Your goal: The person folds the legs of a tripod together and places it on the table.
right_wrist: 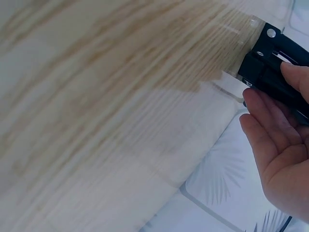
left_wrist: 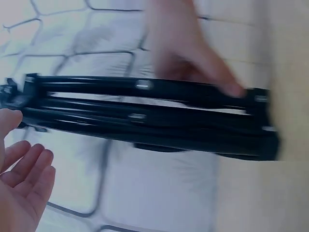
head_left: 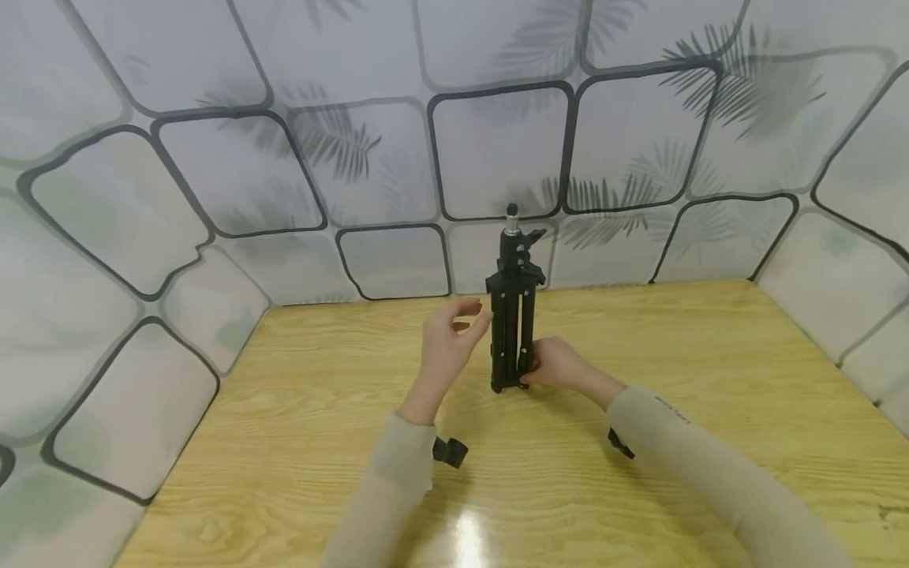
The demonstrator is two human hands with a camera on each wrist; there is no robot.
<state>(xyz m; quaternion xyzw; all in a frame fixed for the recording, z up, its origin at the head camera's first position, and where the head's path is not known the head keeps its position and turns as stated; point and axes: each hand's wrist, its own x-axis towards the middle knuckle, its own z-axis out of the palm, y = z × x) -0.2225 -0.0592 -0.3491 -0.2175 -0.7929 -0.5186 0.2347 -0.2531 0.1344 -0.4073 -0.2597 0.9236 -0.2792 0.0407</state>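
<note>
A folded black light stand [head_left: 508,339] stands upright on the table, its short silver stud with a black cap pointing up. Low down on its legs, the right hand [head_left: 557,363] grips from the right side. In the right wrist view the thumb of that right hand [right_wrist: 285,159] lies over a leg of the stand [right_wrist: 270,77], with fingers beneath. Left of the stand's upper legs is the left hand [head_left: 449,335], its fingers loosely bent and holding nothing. The left wrist view shows this left hand [left_wrist: 26,188] beside the collar end of the stand.
The wood-grain table [head_left: 319,386] reaches back to a pale fabric backdrop [head_left: 398,173] with dark rounded outlines and leaf prints, which also rises along both sides. A black wrist-mount piece [head_left: 450,452] shows beside the left sleeve, another [head_left: 621,443] under the right sleeve.
</note>
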